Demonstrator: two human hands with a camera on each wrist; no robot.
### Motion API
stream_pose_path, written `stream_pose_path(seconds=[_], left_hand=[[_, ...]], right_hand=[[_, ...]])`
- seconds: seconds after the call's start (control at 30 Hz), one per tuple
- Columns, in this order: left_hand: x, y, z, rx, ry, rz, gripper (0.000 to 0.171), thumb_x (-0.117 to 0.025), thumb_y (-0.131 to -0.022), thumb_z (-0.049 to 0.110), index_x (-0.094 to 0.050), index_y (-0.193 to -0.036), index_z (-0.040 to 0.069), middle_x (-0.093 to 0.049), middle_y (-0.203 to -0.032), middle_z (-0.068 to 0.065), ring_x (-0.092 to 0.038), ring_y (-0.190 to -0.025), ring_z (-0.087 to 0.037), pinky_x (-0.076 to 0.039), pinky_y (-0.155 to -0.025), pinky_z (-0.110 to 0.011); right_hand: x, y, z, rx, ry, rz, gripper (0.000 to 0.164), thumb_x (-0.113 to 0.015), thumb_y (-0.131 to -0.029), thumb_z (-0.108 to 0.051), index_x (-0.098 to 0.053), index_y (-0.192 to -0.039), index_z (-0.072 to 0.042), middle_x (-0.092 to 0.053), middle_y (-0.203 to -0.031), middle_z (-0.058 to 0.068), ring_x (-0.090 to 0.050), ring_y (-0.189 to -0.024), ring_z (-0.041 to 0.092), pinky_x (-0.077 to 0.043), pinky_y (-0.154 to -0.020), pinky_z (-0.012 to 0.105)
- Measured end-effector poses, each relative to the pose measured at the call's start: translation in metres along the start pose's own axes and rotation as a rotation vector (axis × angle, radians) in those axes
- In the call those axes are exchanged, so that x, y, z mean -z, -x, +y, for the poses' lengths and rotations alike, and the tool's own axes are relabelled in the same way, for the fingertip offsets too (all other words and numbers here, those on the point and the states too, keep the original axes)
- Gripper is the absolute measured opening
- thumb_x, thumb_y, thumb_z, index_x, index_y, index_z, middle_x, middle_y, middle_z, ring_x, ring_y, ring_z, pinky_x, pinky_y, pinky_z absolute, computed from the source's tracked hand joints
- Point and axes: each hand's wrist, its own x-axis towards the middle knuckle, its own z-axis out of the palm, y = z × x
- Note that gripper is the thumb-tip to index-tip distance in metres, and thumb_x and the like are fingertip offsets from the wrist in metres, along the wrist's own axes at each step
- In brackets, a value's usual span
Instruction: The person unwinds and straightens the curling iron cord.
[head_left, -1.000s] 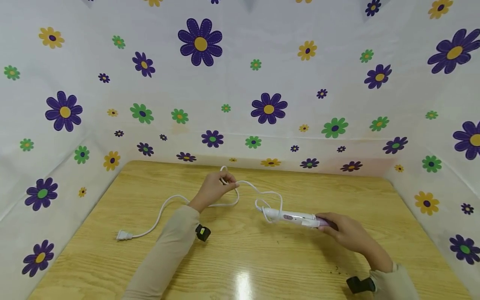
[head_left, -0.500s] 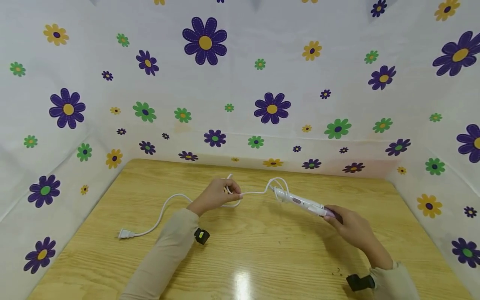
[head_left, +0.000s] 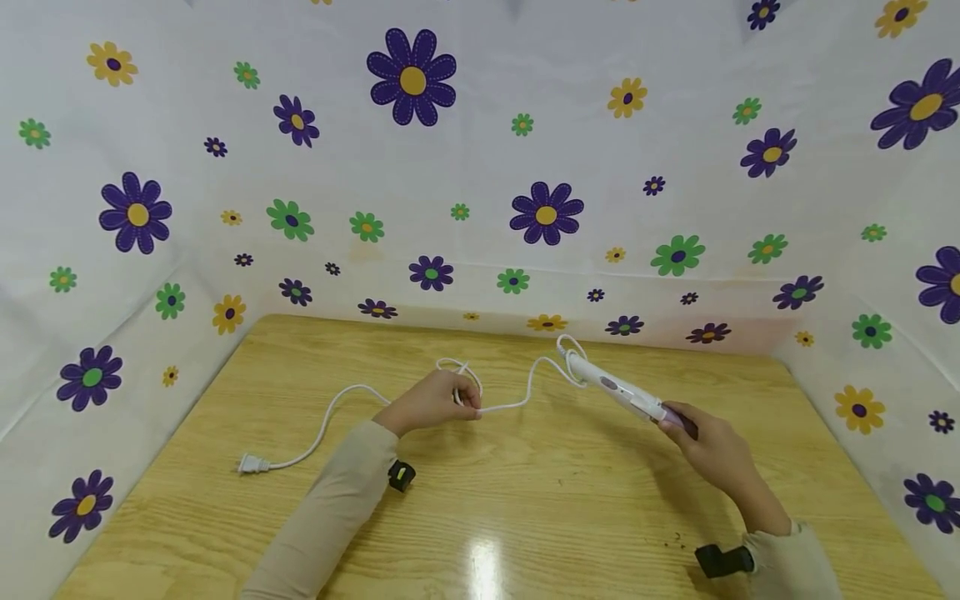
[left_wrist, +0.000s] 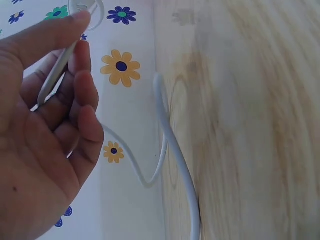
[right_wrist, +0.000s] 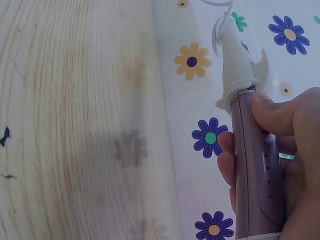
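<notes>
My right hand [head_left: 716,450] grips a hair straightener [head_left: 618,389] by its purple barrel, fingers curled round one side and thumb on the other. The straightener's white handle points away to the upper left, raised over the table, and a loop of its white cord [head_left: 529,379] circles the cord end. Between thumb and fingertips my left hand [head_left: 435,400] pinches the cord; in the left wrist view the cord [left_wrist: 57,75] passes across the curled fingers. More cord loops behind that hand, and the plug [head_left: 252,464] lies on the table at the left.
The wooden table [head_left: 450,517] is backed and flanked by a white cloth [head_left: 480,158] printed with flowers. Small dark specks [head_left: 675,540] mark the tabletop near my right wrist. Black wrist cameras [head_left: 401,475] sit at both sleeves.
My right hand has tilted the straightener, its cord end rising and swinging toward the back. My left hand has come nearer the front, still pinching the cord. The plug stays in place.
</notes>
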Motion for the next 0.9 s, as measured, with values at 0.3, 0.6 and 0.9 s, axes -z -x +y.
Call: stream_pose_path(seconds=[0.3,0.6,0.9], left_hand=[[0.001,0.003,-0.009,0.088,-0.15,0.089,0.008,-0.074,-0.084,0.022,-0.068,-0.081,0.019,-0.065,-0.08,0.006,-0.054,-0.07,-0.008,-0.044,-0.066,-0.026],[0.005,0.008,-0.018,0.128,-0.117,0.103,0.005,-0.074,-0.084,0.022,-0.07,-0.082,0.019,-0.064,-0.083,0.005,-0.051,-0.073,-0.011,-0.042,-0.067,-0.028],[0.009,0.013,-0.022,0.12,-0.107,0.178,0.01,-0.077,-0.081,0.021,-0.073,-0.09,0.018,-0.067,-0.106,-0.001,-0.055,-0.112,-0.027,-0.043,-0.097,-0.047]], right_hand=[[0.0,0.003,0.003,-0.025,-0.012,0.004,0.042,-0.056,-0.098,-0.023,-0.056,-0.128,0.007,-0.066,-0.103,0.026,-0.051,-0.07,0.02,-0.036,-0.058,0.03],[0.0,0.006,0.01,0.004,-0.014,0.024,0.041,-0.058,-0.097,-0.021,-0.058,-0.125,0.009,-0.066,-0.106,0.03,-0.054,-0.074,0.02,-0.041,-0.06,0.029],[-0.004,0.009,0.014,0.001,-0.007,0.013,0.042,-0.058,-0.097,-0.023,-0.058,-0.126,0.007,-0.066,-0.109,0.03,-0.055,-0.076,0.021,-0.042,-0.061,0.032]])
